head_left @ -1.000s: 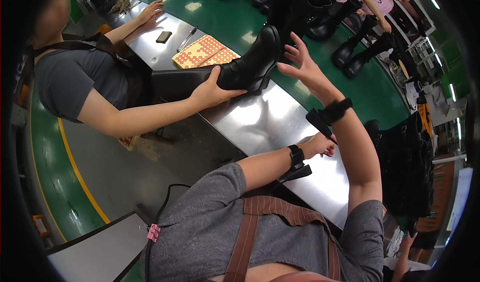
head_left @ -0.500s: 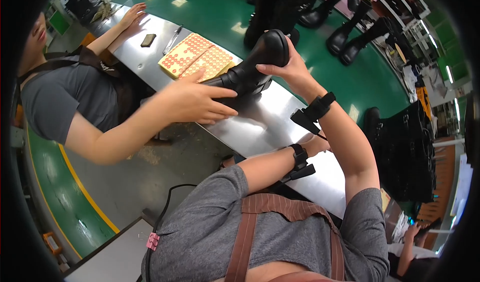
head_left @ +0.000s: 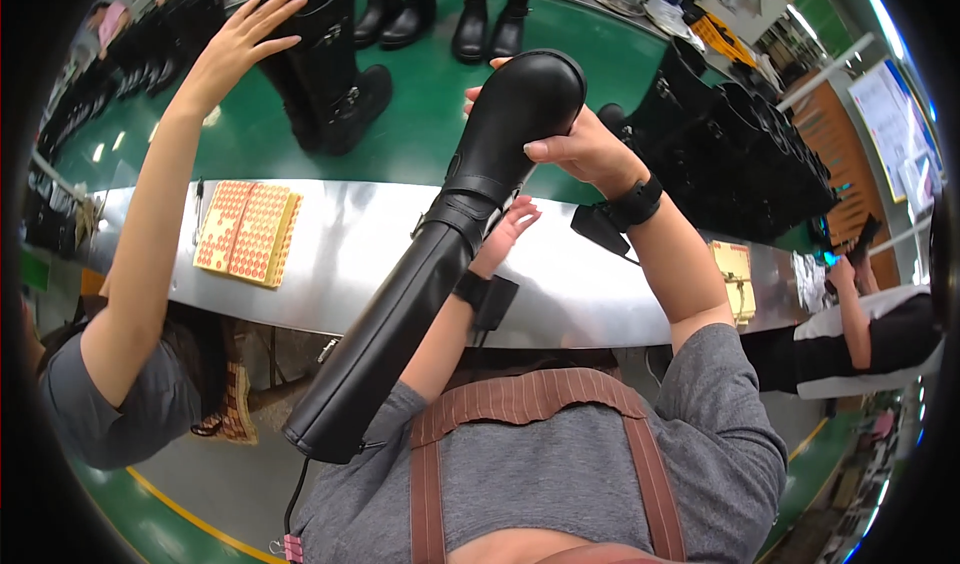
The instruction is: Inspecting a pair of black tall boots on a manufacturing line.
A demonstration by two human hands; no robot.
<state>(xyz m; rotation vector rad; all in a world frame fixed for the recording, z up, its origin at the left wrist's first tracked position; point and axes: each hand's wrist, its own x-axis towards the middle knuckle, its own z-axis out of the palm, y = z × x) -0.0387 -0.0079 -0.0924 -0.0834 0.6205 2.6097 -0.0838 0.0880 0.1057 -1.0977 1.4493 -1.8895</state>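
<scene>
co-worker's hand [head_left: 226, 60] now off the black boot [head_left: 440, 254]; right hand [head_left: 597, 154] alone carries it, grip closed round the foot; left hand [head_left: 503, 236] loose behind, contact unclear.

Black boot [head_left: 445, 239] now clear of the co-worker's fingers [head_left: 280, 17], nearer the wearer's shirt [head_left: 540, 474]

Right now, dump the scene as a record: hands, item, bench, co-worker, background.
Right hand: grips foot of black boot
Left hand: partly behind the boot; contact unclear
Boot pose: tilted, shaft toward lower left
Metal bench: yellow pad with red dots, left
Co-worker's hand: upper left, fingers spread
Background: standing boots, green surface
</scene>
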